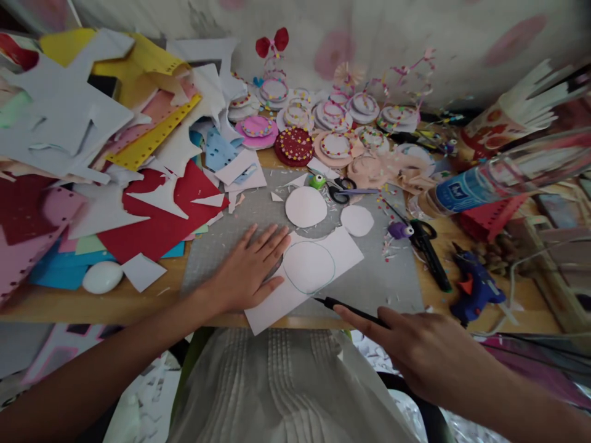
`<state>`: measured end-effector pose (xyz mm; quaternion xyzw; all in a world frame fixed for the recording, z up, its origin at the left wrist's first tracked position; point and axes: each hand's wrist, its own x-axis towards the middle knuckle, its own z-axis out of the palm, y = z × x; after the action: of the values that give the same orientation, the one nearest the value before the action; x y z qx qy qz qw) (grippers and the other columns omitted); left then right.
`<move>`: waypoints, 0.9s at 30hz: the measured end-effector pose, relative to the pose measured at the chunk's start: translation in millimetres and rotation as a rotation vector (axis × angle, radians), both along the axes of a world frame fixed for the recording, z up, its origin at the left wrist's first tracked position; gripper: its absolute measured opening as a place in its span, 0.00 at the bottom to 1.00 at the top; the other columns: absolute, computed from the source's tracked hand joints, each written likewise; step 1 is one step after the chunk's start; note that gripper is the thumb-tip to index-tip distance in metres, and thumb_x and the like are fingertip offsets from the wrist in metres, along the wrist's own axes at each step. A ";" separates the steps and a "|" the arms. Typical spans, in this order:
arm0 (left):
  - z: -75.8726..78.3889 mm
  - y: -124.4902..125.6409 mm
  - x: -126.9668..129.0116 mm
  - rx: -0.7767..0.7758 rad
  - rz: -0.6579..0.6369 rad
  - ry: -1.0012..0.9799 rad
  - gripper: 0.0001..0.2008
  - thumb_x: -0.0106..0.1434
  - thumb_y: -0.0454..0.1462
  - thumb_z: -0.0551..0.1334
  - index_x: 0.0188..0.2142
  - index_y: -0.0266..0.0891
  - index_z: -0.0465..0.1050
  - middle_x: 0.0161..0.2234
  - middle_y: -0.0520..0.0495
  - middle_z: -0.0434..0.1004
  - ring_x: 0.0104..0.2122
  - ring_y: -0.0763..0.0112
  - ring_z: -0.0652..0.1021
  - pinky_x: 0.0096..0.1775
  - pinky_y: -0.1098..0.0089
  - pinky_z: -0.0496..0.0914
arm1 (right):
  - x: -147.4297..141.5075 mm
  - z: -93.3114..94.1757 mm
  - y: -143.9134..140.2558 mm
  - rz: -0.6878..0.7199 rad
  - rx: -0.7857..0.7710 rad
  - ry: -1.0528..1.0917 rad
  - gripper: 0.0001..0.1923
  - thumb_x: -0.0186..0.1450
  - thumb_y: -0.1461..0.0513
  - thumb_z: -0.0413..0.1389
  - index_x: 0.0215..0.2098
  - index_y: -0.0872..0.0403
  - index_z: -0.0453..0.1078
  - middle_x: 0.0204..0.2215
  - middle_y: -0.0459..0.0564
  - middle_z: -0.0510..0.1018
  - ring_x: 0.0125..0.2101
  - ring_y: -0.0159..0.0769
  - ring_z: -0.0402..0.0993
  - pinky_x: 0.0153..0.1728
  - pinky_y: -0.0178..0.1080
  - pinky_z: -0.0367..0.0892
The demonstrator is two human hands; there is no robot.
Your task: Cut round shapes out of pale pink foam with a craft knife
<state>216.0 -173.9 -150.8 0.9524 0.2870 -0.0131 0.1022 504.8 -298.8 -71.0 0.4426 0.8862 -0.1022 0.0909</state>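
Note:
My left hand point(249, 267) lies flat, fingers spread, on the left part of a white foam sheet point(265, 307). A round outline is drawn on this sheet, and a curved bite is cut from its far edge. In my right hand point(415, 344) is a slim black craft knife point(351, 309), its pointed tip at the sheet's near edge just below the outline. Beyond the sheet lie a larger white disc point(306, 207) and a smaller white disc point(357, 220). Under them spreads a grey cutting mat point(383, 277).
Foam scraps point(152, 209) pile up on the left beside a white egg shape point(102, 277). Several decorated little hats point(295, 146) line the back. Scissors point(340, 191), a black marker point(431, 255), a blue glue gun point(478, 286) and a plastic bottle point(466, 191) lie around the mat.

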 end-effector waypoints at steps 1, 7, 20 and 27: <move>0.1 0.3 -0.5 0.001 0.000 -0.006 0.34 0.71 0.48 0.44 0.69 0.29 0.42 0.70 0.39 0.39 0.69 0.53 0.44 0.65 0.47 0.39 | 7.0 5.5 4.9 -0.004 -0.031 0.034 0.44 0.55 0.73 0.49 0.68 0.45 0.50 0.23 0.41 0.73 0.15 0.32 0.70 0.16 0.37 0.56; 1.5 -9.2 5.2 0.029 0.066 -0.034 0.33 0.70 0.47 0.46 0.68 0.29 0.47 0.69 0.37 0.47 0.68 0.53 0.51 0.65 0.47 0.42 | 24.6 28.0 10.5 -0.384 -0.038 0.364 0.28 0.71 0.60 0.46 0.68 0.42 0.50 0.45 0.50 0.81 0.36 0.34 0.81 0.29 0.30 0.73; 7.5 -40.3 -0.8 0.029 0.205 -0.064 0.54 0.52 0.64 0.59 0.65 0.26 0.55 0.62 0.31 0.63 0.59 0.47 0.64 0.65 0.49 0.43 | -62.7 -23.7 -18.7 -0.402 -0.057 0.381 0.29 0.71 0.64 0.42 0.70 0.52 0.47 0.26 0.46 0.76 0.22 0.33 0.76 0.23 0.32 0.68; -7.5 -42.0 -5.7 0.002 0.174 -0.100 0.52 0.58 0.65 0.50 0.68 0.27 0.46 0.70 0.37 0.44 0.67 0.50 0.49 0.65 0.49 0.38 | -72.7 -25.7 -16.7 -0.372 -0.011 0.278 0.29 0.72 0.64 0.42 0.70 0.54 0.46 0.24 0.44 0.74 0.19 0.33 0.74 0.20 0.33 0.63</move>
<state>210.3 -215.9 -158.3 0.9234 0.3630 0.0438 0.1164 432.1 -315.6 -96.7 0.5796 0.7927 -0.1822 -0.0501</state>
